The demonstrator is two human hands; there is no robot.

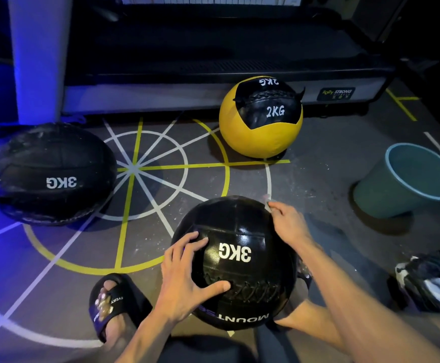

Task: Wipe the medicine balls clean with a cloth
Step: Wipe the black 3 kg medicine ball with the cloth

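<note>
A black medicine ball marked 3KG (237,226) sits on the floor right in front of me, between my feet. My left hand (187,268) lies spread on its near left side, fingers and thumb pressing the surface. My right hand (289,224) rests on its upper right edge, fingers reaching over the far side. Neither hand holds a cloth. A second black 3KG ball (53,174), dusty on top, lies at the left. A yellow and black 2KG ball (260,137) stands further back.
A teal bucket (407,179) stands at the right. A dark bag with something white in it (431,281) lies at the lower right. A treadmill base (213,61) and a pale pillar (38,56) bound the back. My slippered foot (108,302) is at the lower left.
</note>
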